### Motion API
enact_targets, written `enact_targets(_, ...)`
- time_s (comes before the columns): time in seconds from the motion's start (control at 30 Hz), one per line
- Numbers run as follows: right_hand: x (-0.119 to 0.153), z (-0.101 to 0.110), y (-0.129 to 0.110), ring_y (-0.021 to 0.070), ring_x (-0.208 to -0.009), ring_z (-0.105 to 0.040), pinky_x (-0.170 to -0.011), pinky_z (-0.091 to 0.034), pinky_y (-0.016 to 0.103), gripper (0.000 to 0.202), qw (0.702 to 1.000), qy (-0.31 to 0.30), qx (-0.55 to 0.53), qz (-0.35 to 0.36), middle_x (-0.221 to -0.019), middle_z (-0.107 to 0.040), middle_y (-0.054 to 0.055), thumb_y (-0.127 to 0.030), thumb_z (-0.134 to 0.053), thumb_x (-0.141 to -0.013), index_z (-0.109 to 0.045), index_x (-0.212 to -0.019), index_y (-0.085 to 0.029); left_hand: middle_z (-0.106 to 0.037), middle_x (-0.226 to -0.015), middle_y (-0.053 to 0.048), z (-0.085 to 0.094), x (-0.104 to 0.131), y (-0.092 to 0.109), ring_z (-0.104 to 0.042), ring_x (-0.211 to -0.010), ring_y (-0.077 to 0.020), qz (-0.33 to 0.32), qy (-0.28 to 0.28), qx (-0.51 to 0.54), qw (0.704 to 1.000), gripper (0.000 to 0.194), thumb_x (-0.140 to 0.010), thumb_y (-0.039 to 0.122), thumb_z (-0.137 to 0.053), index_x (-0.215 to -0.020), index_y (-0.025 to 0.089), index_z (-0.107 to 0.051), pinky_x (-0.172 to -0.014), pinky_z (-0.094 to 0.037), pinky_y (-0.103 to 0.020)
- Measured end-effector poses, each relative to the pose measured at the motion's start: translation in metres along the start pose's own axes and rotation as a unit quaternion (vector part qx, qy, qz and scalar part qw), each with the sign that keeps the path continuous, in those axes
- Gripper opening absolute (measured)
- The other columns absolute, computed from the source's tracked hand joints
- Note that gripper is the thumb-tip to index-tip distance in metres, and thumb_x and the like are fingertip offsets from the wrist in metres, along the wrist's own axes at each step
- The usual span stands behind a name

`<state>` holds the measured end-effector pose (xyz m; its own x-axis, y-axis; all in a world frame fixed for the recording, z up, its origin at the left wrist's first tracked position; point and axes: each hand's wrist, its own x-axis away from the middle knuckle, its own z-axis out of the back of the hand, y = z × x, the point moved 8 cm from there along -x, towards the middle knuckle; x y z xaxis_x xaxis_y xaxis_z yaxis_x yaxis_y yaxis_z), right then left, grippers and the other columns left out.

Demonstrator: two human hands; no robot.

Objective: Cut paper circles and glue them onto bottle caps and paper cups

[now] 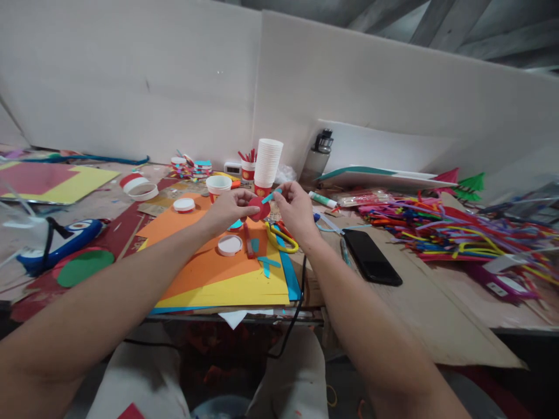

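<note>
Between the fingers of my left hand (231, 209) is a small red paper disc (261, 208), held above the sheets. My right hand (294, 209) pinches a narrow blue paper strip (271, 195), whose lower end meets or overlaps the disc's upper edge; I cannot tell whether it is attached. Below them lie orange paper (187, 265) and yellow paper (227, 294). Several cut blue strips (268, 263) and a shallow white cup piece (229, 245) rest on the sheets. Yellow-handled scissors (283, 238) lie just under my right hand.
A tall stack of paper cups (268, 163) stands behind my hands, beside an upright cup (218, 186). To the right are a black phone (371, 256), a glue stick (322, 199) and a heap of pipe cleaners (454, 227). A blue glue gun (61, 244) lies left.
</note>
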<state>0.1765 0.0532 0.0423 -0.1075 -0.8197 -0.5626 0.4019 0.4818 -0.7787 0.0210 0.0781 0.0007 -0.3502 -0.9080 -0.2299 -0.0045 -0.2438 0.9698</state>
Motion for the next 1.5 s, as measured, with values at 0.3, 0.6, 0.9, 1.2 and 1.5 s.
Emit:
enact_targets(0.3,0.001,0.001,-0.002,0.0132,-0.067,-0.052,-0.067,-0.041,0.029,0.005,0.999,0.001,0.034,0.008,-0.073,-0.057,-0.002,-0.024,-0.056,-0.081,-0.052,-0.081,-0.021,-0.069,-0.073,-0.003,0.001,-0.001,-0.002,-0.060,-0.059,-0.0107,0.006,0.002,0.015,1.000,0.037,-0.063,0.037,-0.082,-0.084,0.015,-0.063,-0.052,-0.041,-0.021)
enact_targets(0.6,0.003,-0.001,-0.008,0.0127,-0.065,-0.051,-0.066,-0.041,0.028,0.005,0.999,-0.004,0.046,0.015,-0.072,-0.056,-0.002,-0.022,-0.057,-0.082,-0.052,-0.080,-0.020,-0.066,-0.067,-0.001,0.002,-0.002,-0.007,-0.055,-0.054,-0.0091,0.012,0.011,0.027,1.000,0.039,-0.063,0.041,-0.083,-0.082,0.015,-0.061,-0.049,-0.038,-0.022)
enact_targets(0.9,0.006,-0.003,-0.012,0.0133,-0.065,-0.051,-0.064,-0.041,0.028,0.006,0.998,-0.012,0.052,0.027,-0.071,-0.056,-0.002,-0.022,-0.057,-0.082,-0.052,-0.080,-0.021,-0.064,-0.064,0.000,0.002,-0.003,-0.008,-0.053,-0.052,-0.0089,0.004,0.007,0.017,1.000,0.036,-0.065,0.040,-0.082,-0.080,0.016,-0.061,-0.049,-0.037,-0.022)
enact_targets(1.2,0.008,-0.005,-0.015,0.0129,-0.065,-0.052,-0.064,-0.041,0.027,0.006,0.998,-0.016,0.048,0.027,-0.071,-0.057,-0.002,-0.020,-0.058,-0.082,-0.052,-0.081,-0.021,-0.063,-0.065,0.000,0.002,-0.004,-0.009,-0.053,-0.053,-0.0088,0.008,0.008,0.017,1.000,0.035,-0.065,0.039,-0.082,-0.080,0.016,-0.060,-0.049,-0.036,-0.022)
enact_targets(1.5,0.008,-0.007,-0.012,0.0134,-0.065,-0.052,-0.064,-0.041,0.027,0.005,0.998,-0.023,0.052,0.027,-0.070,-0.057,-0.002,-0.022,-0.058,-0.082,-0.053,-0.081,-0.022,-0.065,-0.067,-0.001,0.004,-0.002,-0.006,-0.055,-0.056,-0.0094,0.007,0.021,0.013,1.000,0.034,-0.064,0.037,-0.082,-0.079,0.015,-0.061,-0.051,-0.037,-0.022)
